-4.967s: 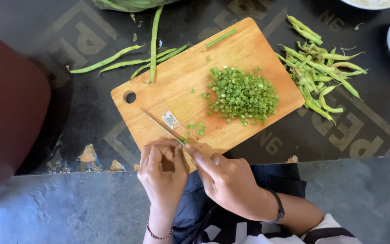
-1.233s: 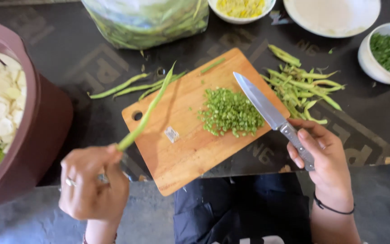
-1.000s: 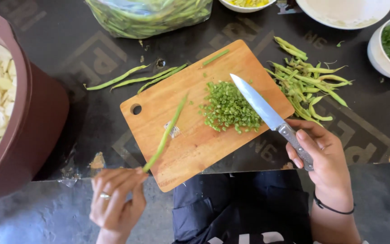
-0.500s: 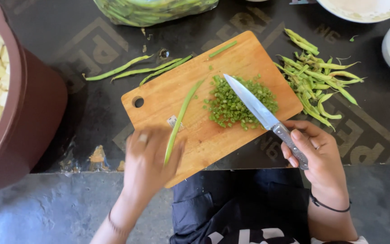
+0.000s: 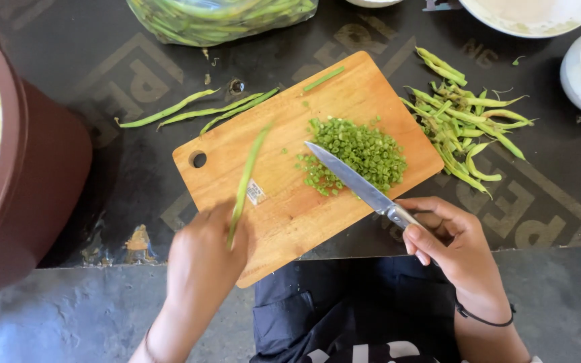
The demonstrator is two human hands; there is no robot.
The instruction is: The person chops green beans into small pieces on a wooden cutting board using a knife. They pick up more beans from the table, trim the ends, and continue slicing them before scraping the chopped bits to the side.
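Green bean [image 5: 247, 176], seemingly pinched in left hand [image 5: 203, 259]

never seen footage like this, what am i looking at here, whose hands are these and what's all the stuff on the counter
The camera sits on a person's head and looks down, so the two bare hands are that person's own. The left hand holds one long green bean over a wooden cutting board. The right hand grips a knife, its blade lying across a heap of chopped beans. Beside the board lie whole beans on one side and a pile of trimmed ends on the other. Around these stand a brown tub, a plastic bag of beans and a white bowl of chopped greens.
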